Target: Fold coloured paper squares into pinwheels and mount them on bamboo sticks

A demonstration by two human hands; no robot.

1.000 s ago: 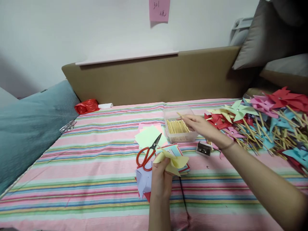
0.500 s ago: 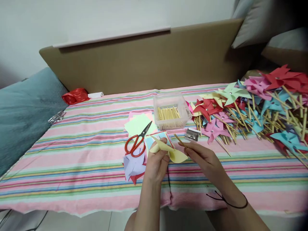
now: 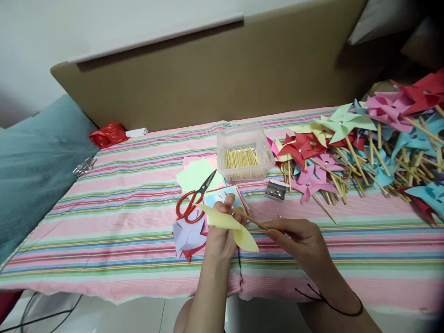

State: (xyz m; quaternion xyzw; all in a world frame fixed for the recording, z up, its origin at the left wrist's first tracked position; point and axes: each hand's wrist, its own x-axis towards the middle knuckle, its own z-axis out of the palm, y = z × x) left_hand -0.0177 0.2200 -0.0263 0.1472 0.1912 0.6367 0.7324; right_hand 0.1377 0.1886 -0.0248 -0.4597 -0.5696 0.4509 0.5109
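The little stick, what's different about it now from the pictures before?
The right hand brought the stick from over the clear box back toward the person, up close to the left hand. Nothing new was grabbed or let go. The left hand still holds the yellow pinwheel; the scissors and box stayed put.

Striped pink cloth (image 3: 118,252), clear plastic box (image 3: 266,163), paper sheets (image 3: 192,178), heaped pinwheels (image 3: 385,172), red bundle (image 3: 108,135)

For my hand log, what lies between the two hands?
The head view shows a thin stick and part of the yellow paper between left hand and right hand.
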